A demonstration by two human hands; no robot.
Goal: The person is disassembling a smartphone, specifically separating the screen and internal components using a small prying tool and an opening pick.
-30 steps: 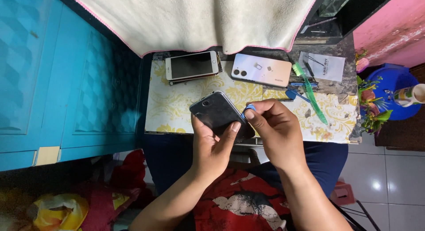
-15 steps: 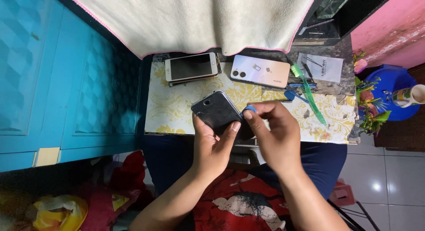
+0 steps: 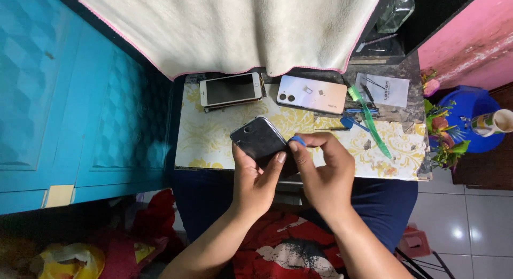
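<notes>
- Looking down from the head camera, we see our left hand wrapped around a dark phone, thumb lying over its lower right edge and the other fingers behind it; the grip is closed firmly on the phone.
- The phone is tilted, back side up with its camera lens toward the upper left, and held just above the near edge of the bench, which wears a white and yellow floral cover.
- Our right hand pinches a small blue pick between thumb and forefinger, the grip closed tight on it; the pick meets the phone's right edge.
- Farther back on the bench lies a white phone with its screen up, and just beside it to the right a pale phone lies back up with two small bits on it.
- A green toothbrush lies slanted to the right of our hands, near some blue-handled tools and a white paper card.
- A white towel hangs over the far edge of the bench, and a blue cabinet stands to the left.
</notes>
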